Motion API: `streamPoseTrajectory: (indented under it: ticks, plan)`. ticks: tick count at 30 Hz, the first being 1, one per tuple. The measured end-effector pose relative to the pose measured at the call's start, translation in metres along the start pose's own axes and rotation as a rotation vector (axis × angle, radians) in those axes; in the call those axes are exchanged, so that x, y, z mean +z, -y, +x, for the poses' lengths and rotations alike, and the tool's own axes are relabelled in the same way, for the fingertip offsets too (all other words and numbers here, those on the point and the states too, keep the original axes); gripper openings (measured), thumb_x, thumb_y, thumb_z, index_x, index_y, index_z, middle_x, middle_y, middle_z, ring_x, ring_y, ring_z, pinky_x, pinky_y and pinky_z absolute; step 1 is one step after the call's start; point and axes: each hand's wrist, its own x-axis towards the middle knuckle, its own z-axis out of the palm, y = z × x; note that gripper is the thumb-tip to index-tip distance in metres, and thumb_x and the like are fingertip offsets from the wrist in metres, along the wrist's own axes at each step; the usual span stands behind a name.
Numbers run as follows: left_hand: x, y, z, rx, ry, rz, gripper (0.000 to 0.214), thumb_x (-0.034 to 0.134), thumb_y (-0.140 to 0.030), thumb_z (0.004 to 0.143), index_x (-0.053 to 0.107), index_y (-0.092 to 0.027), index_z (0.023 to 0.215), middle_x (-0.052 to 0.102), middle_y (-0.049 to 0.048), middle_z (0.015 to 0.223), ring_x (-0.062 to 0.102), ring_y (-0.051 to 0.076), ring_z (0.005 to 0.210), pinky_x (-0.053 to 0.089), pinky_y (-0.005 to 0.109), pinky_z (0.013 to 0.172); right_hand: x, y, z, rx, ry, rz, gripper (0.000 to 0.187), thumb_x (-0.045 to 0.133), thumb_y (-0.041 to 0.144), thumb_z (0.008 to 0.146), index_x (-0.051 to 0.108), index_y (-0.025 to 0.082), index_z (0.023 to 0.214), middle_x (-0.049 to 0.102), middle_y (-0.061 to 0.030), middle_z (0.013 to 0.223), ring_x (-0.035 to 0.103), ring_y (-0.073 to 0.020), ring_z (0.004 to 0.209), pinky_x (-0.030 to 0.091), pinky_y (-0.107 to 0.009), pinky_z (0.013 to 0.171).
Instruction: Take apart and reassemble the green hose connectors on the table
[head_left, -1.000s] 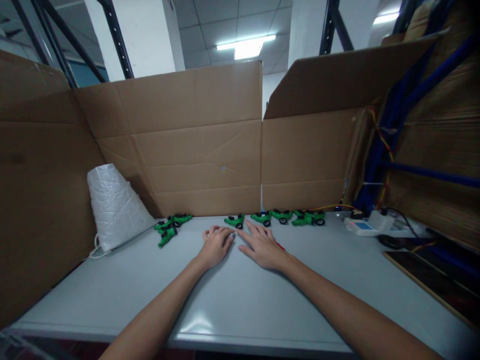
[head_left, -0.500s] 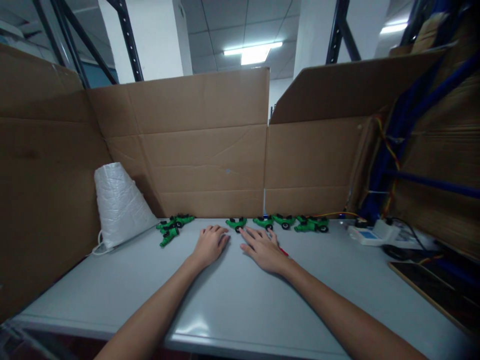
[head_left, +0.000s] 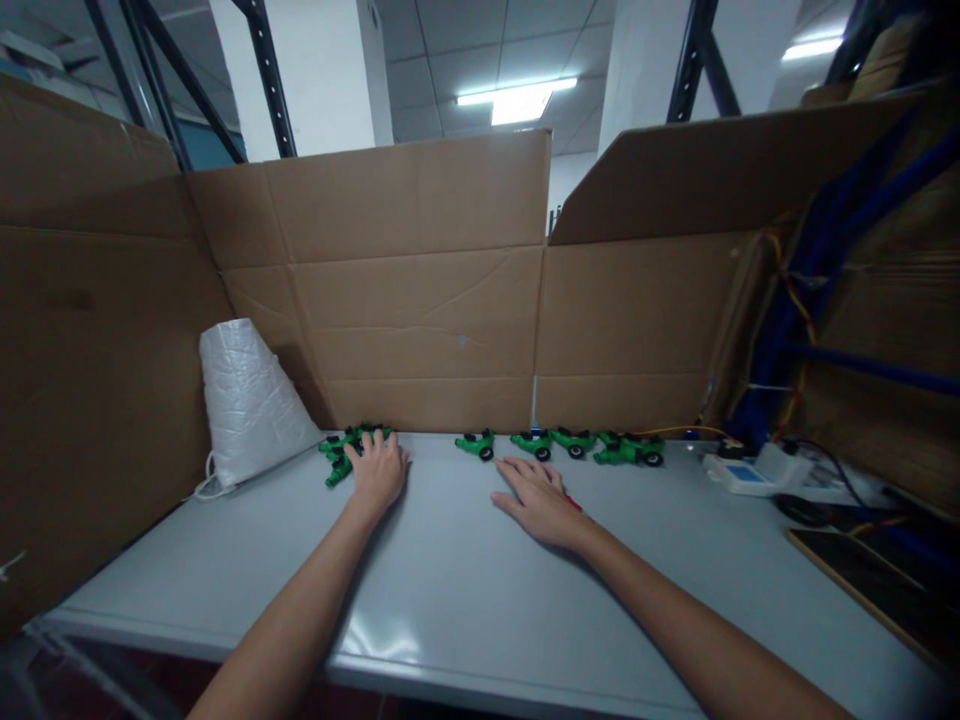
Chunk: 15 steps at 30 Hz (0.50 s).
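My left hand (head_left: 380,468) is at the back left with its fingers apart, reaching over a cluster of small green toy vehicles (head_left: 339,470). Its fingertips hide part of them, and whether they touch is hard to tell. My right hand (head_left: 536,497) rests near the middle, open, fingers stretched forward and holding nothing visible. Just beyond its fingertips stands a single green toy vehicle (head_left: 475,444) with black wheels. Several more, including a green toy vehicle (head_left: 574,442) and a pair (head_left: 630,450), line the back edge to the right. A red object (head_left: 574,503) peeks out beside my right hand, mostly hidden.
A white wrapped bundle (head_left: 255,410) with a cord stands at the left. Cardboard walls (head_left: 420,290) enclose the grey table (head_left: 450,600) at the back and sides. On the right are a white power strip (head_left: 742,475), cables and a dark flat panel (head_left: 862,580).
My left hand has moved left from the middle to the cluster of green toy vehicles. My right hand is nearly where it was. The view has shifted slightly.
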Motion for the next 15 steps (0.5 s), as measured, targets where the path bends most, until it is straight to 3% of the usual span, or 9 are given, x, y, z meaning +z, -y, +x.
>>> streamPoseTrajectory:
  ticks: [5, 9, 15]
  plan:
    - [-0.002, 0.004, -0.001, -0.054, 0.075, 0.021, 0.046, 0.046, -0.046, 0.104, 0.066, -0.014, 0.13, 0.062, 0.0248, 0.133, 0.05, 0.044, 0.126, 0.027, 0.07, 0.109, -0.001, 0.001, -0.003, -0.054, 0.01, 0.028, 0.061, 0.045, 0.054, 0.104, 0.046, 0.024, 0.158, 0.045, -0.0152, 0.162, 0.037, -0.0338, 0.147, 0.025, -0.053, 0.118]
    - [-0.005, 0.003, -0.004, -0.031, 0.116, -0.022, 0.043, 0.045, -0.044, 0.104, 0.068, -0.012, 0.123, 0.062, 0.0252, 0.131, 0.051, 0.043, 0.124, 0.035, 0.061, 0.104, -0.002, 0.003, -0.003, -0.063, 0.002, 0.034, 0.057, 0.047, 0.049, 0.105, 0.049, 0.024, 0.156, 0.047, -0.0149, 0.16, 0.038, -0.0329, 0.145, 0.027, -0.051, 0.117]
    - [-0.009, -0.003, -0.007, 0.036, 0.11, -0.024, 0.042, 0.046, -0.042, 0.103, 0.07, -0.013, 0.119, 0.064, 0.0241, 0.126, 0.051, 0.042, 0.122, 0.038, 0.059, 0.1, -0.01, 0.011, -0.006, -0.104, -0.025, 0.025, 0.048, 0.05, 0.044, 0.105, 0.055, 0.022, 0.148, 0.053, -0.0145, 0.154, 0.043, -0.0325, 0.14, 0.03, -0.048, 0.116]
